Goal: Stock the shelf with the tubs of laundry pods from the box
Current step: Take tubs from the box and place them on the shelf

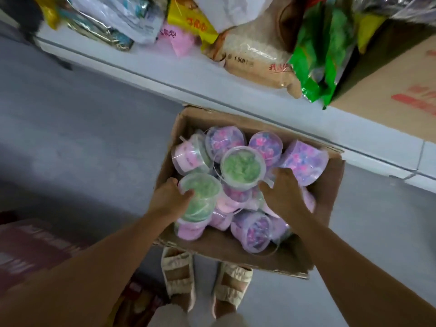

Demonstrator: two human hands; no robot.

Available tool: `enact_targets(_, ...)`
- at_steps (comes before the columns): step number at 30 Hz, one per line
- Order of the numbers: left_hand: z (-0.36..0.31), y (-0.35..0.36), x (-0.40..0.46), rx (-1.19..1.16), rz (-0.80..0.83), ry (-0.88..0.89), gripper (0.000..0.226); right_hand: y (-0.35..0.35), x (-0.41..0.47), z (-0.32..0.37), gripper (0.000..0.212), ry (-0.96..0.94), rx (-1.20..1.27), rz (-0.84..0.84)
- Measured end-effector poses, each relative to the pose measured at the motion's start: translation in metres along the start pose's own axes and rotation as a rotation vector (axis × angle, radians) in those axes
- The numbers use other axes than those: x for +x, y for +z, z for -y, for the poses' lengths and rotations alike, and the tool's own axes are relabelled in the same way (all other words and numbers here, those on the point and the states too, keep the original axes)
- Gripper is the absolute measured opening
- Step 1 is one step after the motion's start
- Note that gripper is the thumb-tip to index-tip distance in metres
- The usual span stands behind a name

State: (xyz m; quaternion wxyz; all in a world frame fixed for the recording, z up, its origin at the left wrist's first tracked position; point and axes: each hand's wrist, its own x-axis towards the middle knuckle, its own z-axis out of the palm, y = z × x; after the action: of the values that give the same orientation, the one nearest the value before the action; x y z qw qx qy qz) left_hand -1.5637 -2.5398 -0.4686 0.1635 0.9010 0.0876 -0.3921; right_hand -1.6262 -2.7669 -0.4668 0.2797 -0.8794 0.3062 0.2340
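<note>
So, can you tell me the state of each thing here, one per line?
Cardboard box: open, on the floor, full of tubs.
Near green tub: lidded, gripped by the left hand.
Far green tub: lidded, upright, untouched.
Right hand: fingers down among the tubs; grip hidden.
Rice bag: sealed, lying on the shelf.

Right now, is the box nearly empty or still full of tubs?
Still full. The box holds a heap of tubs, green and purple, lying at mixed angles. The left hand grips one green tub.
</note>
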Motion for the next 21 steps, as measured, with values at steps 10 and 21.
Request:
enact_targets(10, 0.014, 0.047, 0.054, -0.252, 0.043, -0.218, 0.057, 0.051, 0.054, -0.005, 0.068, 0.098, -0.073, -0.122)
enact_targets(21, 0.018, 0.032, 0.039, -0.399, 0.038, -0.307, 0.049, 0.025, 0.046, 0.019, 0.028, 0.127, 0.272, 0.07)
